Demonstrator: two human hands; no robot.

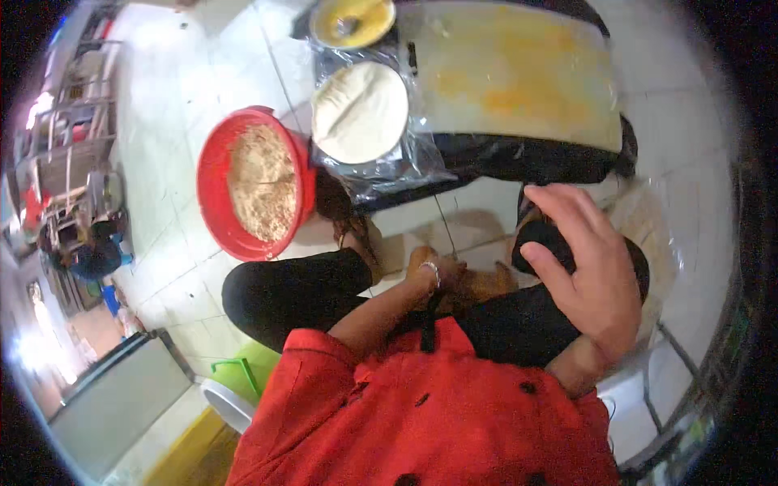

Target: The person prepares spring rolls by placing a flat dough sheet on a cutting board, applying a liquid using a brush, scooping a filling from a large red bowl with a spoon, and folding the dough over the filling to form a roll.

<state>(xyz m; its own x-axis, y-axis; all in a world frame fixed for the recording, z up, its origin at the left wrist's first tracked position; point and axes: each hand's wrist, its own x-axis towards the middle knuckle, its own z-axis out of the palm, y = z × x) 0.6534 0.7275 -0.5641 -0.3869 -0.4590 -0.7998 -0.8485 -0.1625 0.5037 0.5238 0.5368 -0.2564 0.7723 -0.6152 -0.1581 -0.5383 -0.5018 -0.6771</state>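
Note:
My right hand (587,275) is raised over my right knee, empty, with thumb and fingers apart. Low between my legs is my left hand (446,271), a beaded bracelet at its wrist. Its fingers are dim and blurred, so whether they hold anything is unclear. Ahead, a pale board (519,89) carries yellow-orange smears. To its left, flat round pale dough sheets (361,113) lie on clear plastic (405,170). Beyond them stands a yellow bowl (381,24) with a spoon (347,26) in it.
A red basin (212,190) of pale flour-like crumbs (263,182) stands on the tiled floor (178,97) at my left. Cluttered shelves (77,138) line the far left. A green-handled thing (243,373) and a grey panel (121,413) are at the lower left.

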